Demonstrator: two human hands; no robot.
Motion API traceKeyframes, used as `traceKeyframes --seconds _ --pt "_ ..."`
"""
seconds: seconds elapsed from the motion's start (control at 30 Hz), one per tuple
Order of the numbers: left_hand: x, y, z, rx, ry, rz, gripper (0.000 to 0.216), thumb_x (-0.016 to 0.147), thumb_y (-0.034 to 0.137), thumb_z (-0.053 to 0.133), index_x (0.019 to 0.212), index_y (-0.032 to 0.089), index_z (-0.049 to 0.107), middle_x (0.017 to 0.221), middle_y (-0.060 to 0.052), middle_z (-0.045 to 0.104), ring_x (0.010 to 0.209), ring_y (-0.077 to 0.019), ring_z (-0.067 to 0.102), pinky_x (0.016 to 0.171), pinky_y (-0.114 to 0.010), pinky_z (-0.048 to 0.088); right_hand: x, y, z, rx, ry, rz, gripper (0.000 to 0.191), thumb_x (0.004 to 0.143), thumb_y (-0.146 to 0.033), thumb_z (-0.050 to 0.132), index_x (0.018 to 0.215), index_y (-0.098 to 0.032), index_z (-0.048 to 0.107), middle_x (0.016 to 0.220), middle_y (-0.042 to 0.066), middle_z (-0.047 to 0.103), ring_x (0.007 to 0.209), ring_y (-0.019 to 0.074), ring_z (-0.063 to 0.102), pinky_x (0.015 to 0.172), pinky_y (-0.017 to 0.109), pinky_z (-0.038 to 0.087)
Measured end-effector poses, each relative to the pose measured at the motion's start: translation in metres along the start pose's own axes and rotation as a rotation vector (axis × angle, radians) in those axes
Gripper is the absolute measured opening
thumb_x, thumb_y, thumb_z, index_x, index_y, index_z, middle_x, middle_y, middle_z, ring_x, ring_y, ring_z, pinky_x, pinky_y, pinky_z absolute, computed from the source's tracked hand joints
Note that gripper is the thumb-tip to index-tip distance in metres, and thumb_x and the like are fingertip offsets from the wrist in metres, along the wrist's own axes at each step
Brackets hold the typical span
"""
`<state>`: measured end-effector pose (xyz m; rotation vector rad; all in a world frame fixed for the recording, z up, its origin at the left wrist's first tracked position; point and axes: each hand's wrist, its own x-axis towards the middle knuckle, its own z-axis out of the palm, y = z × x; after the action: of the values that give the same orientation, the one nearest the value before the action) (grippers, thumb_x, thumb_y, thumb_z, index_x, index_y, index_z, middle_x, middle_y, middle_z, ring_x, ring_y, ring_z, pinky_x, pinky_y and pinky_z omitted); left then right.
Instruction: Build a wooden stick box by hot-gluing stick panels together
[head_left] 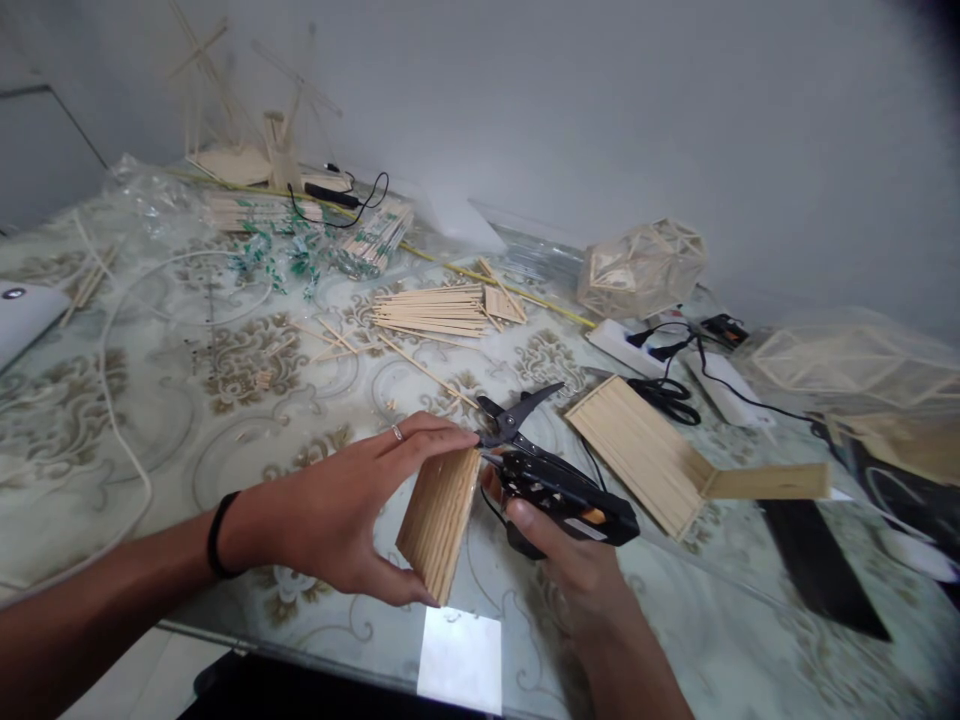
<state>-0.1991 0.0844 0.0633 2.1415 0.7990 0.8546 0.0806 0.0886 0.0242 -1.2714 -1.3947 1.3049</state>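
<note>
Wooden stick panel (439, 520) sits pinched in your left hand (337, 510); your right hand (570, 560) grips black cutters (551, 480) touching its top edge.

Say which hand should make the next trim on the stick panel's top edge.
Likely the right hand: it already grips the cutters, blades beside the stick panel. The left hand holds the panel.

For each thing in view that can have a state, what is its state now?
Left hand: shut on the wooden stick panel, held upright on edge.
Right hand: shut on the black cutters.
Black cutters: blades slightly open, at the panel's top corner.
Second stick panel: lying flat on the table.
Loose sticks: lying in a pile.
Power strip: plugs inserted.
</note>
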Motion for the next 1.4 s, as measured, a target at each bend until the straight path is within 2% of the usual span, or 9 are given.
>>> traceKeyframes --seconds 0.3,0.5,0.57,0.73,0.97,1.03,1.13,1.27,1.4 --pt "0.000 -0.004 -0.004 0.020 0.032 0.032 0.115 0.073 0.040 0.094 0.168 0.026 0.030 0.159 -0.017 0.052 0.151 -0.0428 0.051 0.125 -0.059 0.049 0.008 -0.006 0.005 -0.084 0.010 -0.074 0.030 0.086 -0.052 0.087 0.106 -0.029 0.085 0.100 0.008 0.085 0.115 0.0399 0.076 0.106 0.060 0.060" --pt "0.002 -0.013 -0.010 -0.021 0.158 -0.043 0.110 0.069 0.043 0.100 0.160 0.034 0.038 0.153 -0.015 0.053 0.143 -0.0396 0.057 0.121 -0.061 0.052 0.031 -0.019 0.019 -0.542 -0.182 -0.354 0.016 0.096 -0.035 0.070 0.084 -0.026 0.065 0.080 0.003 0.069 0.072 0.0243 0.067 0.067 0.036 0.055" --pt "0.002 -0.014 -0.011 -0.059 0.174 -0.096 0.105 0.071 0.043 0.099 0.158 0.033 0.040 0.154 -0.015 0.052 0.143 -0.0381 0.056 0.120 -0.060 0.053 0.036 -0.013 0.024 -0.623 -0.196 -0.427 0.005 0.091 -0.021 0.066 0.094 -0.025 0.066 0.091 0.006 0.071 0.079 0.0253 0.068 0.071 0.037 0.057" --pt "0.004 -0.017 -0.013 -0.169 0.249 -0.165 0.097 0.072 0.043 0.099 0.152 0.029 0.047 0.154 -0.014 0.051 0.145 -0.0362 0.055 0.123 -0.058 0.051 0.040 0.007 0.027 -0.679 -0.214 -0.434 0.046 0.073 -0.003 0.061 0.114 -0.023 0.070 0.116 0.012 0.072 0.104 0.0302 0.073 0.092 0.045 0.063" --pt "0.007 -0.013 -0.008 -0.314 0.387 -0.269 0.099 0.068 0.050 0.099 0.148 0.022 0.049 0.155 -0.018 0.052 0.142 -0.0373 0.056 0.123 -0.058 0.049 0.039 -0.015 0.001 -0.744 -0.170 -0.496 0.025 0.092 -0.031 0.078 0.117 -0.030 0.076 0.124 0.011 0.074 0.118 0.0334 0.071 0.106 0.052 0.059" --pt "0.005 -0.004 -0.007 -0.361 0.293 -0.229 0.099 0.065 0.048 0.100 0.148 0.022 0.051 0.151 -0.017 0.056 0.137 -0.0359 0.061 0.119 -0.054 0.053 0.050 -0.025 -0.003 -0.727 -0.132 -0.540 0.017 0.098 -0.037 0.073 0.112 -0.029 0.077 0.118 0.010 0.076 0.112 0.0317 0.073 0.101 0.050 0.060" --pt "0.002 0.006 -0.007 -0.398 0.007 -0.171 0.100 0.057 0.050 0.101 0.143 0.023 0.059 0.140 -0.013 0.068 0.124 -0.0352 0.070 0.111 -0.053 0.059 0.082 -0.036 0.011 -0.702 -0.176 -0.581 0.013 0.100 -0.034 0.067 0.102 -0.027 0.079 0.105 0.009 0.079 0.101 0.0306 0.075 0.095 0.049 0.060" --pt "0.006 -0.001 -0.008 -0.382 -0.408 -0.124 0.103 0.051 0.061 0.100 0.137 0.017 0.064 0.137 -0.018 0.072 0.118 -0.0397 0.074 0.106 -0.054 0.062 0.126 -0.043 0.068 -0.693 -0.318 -0.619 0.018 0.100 -0.022 0.063 0.099 -0.026 0.081 0.105 0.007 0.080 0.102 0.0283 0.077 0.099 0.045 0.061" --pt "0.013 -0.021 -0.014 -0.375 -0.750 -0.143 0.091 0.051 0.051 0.104 0.127 0.018 0.067 0.132 -0.016 0.073 0.119 -0.0385 0.076 0.098 -0.045 0.066 0.152 -0.037 0.128 -0.706 -0.389 -0.663 0.027 0.105 -0.017 0.058 0.111 -0.028 0.082 0.121 0.003 0.078 0.126 0.0273 0.071 0.116 0.041 0.053"
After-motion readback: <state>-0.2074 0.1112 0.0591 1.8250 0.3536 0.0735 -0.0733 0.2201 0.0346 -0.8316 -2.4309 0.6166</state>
